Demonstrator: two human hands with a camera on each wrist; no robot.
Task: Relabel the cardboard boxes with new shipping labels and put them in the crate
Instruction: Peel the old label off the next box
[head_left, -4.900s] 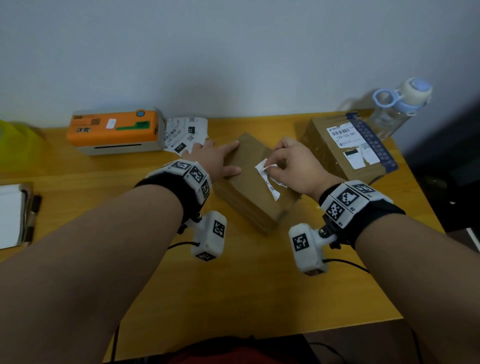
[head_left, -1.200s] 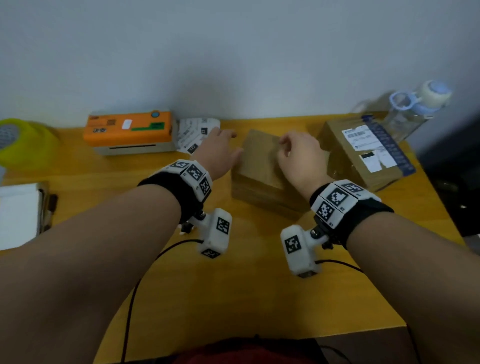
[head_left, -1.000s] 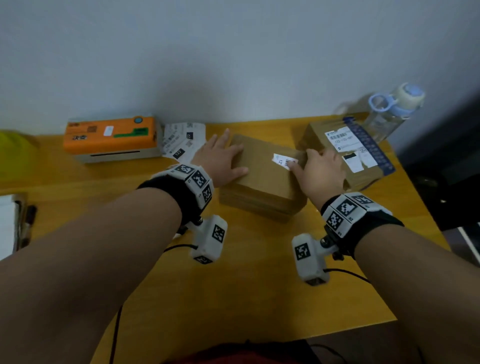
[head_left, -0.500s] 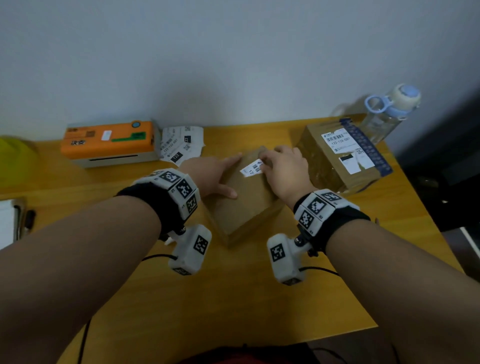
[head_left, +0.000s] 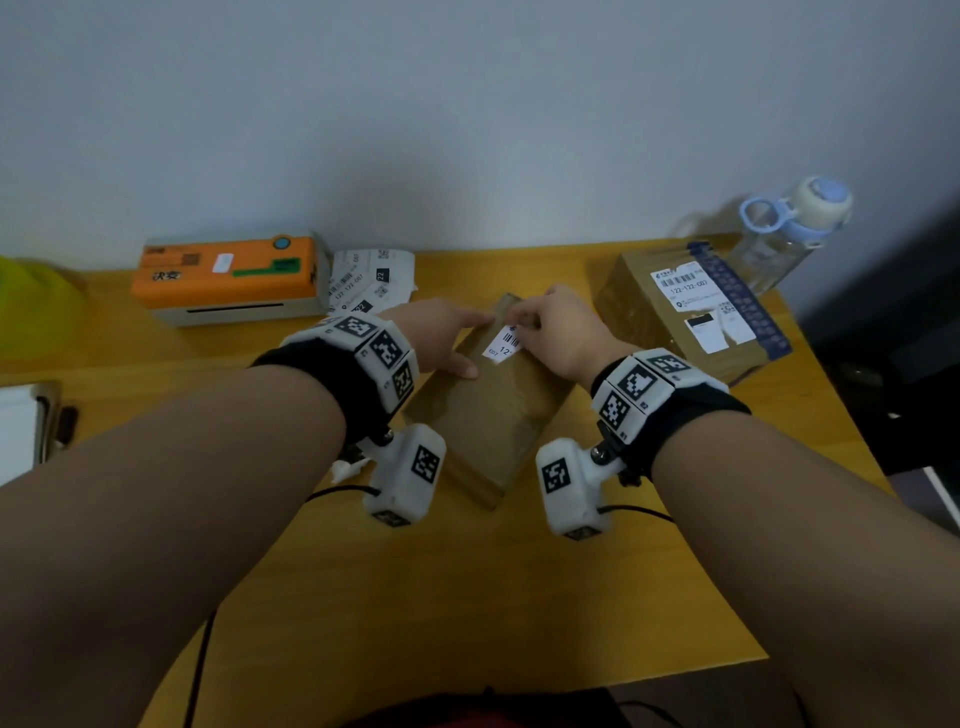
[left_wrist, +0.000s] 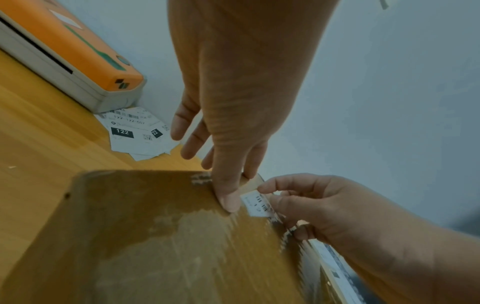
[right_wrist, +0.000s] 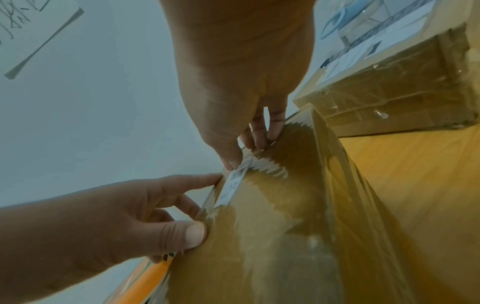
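A small plain cardboard box (head_left: 488, 415) lies at the middle of the wooden table, one corner toward me. My left hand (head_left: 447, 338) holds its far left edge, thumb (left_wrist: 230, 202) pressed on the top and fingers down the side. My right hand (head_left: 545, 327) pinches the far end of a white barcode label scrap (head_left: 505, 344) stuck near the box's far corner. The wrist views show the label scrap (left_wrist: 257, 206) (right_wrist: 233, 185) between the two thumbs. A larger taped box (head_left: 685, 312) with white labels on top stands to the right.
An orange label printer (head_left: 228, 275) stands at the back left with a pile of printed labels (head_left: 371, 280) beside it. A clear water bottle (head_left: 784, 234) stands at the back right corner. A notepad (head_left: 18, 431) lies at the left edge. The table's right edge runs close past the larger box.
The small box has been turned so a corner points at me. My right hand has moved to the label scrap at the far corner and now pinches it; the left hand keeps holding the box.
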